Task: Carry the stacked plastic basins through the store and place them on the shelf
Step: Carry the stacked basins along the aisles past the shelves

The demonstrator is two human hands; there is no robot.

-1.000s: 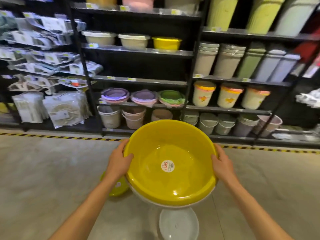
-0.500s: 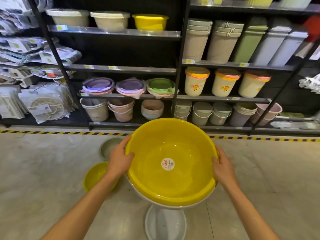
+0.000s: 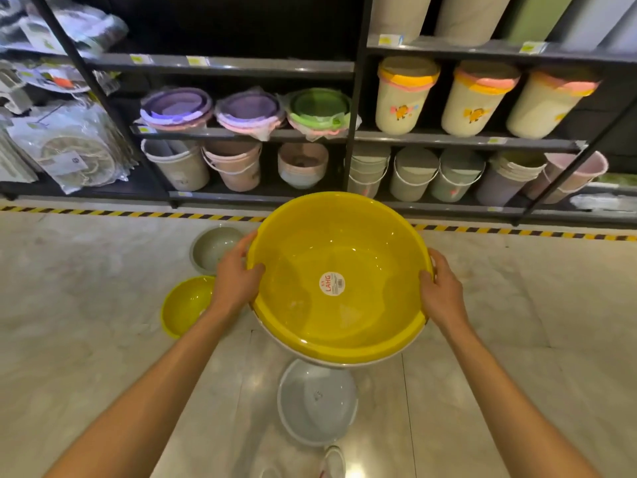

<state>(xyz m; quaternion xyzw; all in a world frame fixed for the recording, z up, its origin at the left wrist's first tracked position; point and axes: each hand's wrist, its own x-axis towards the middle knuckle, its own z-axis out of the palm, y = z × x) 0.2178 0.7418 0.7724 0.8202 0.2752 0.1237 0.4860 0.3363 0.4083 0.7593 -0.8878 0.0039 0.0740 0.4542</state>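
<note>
I hold a stack of plastic basins (image 3: 348, 326) in front of me above the floor. The top basin is yellow with a round white label inside; a pale basin's rim shows beneath it. My left hand (image 3: 234, 277) grips the left rim and my right hand (image 3: 439, 291) grips the right rim, thumbs over the edge. The black store shelf (image 3: 241, 134) stands straight ahead, with lidded basins on its middle level and buckets below.
Three loose basins lie on the marble floor: a grey-green one (image 3: 212, 248), a small yellow one (image 3: 184, 305) and a grey one (image 3: 317, 401). A yellow-black tape line (image 3: 120, 213) runs along the shelf base. Bins (image 3: 403, 98) fill the right shelves. A shoe tip (image 3: 332, 460) shows below.
The view has tilted down and drawn nearer the shelf; upper shelves dropped out of sight. More of the floor basins show. Both hands keep the same grip on the stack.
</note>
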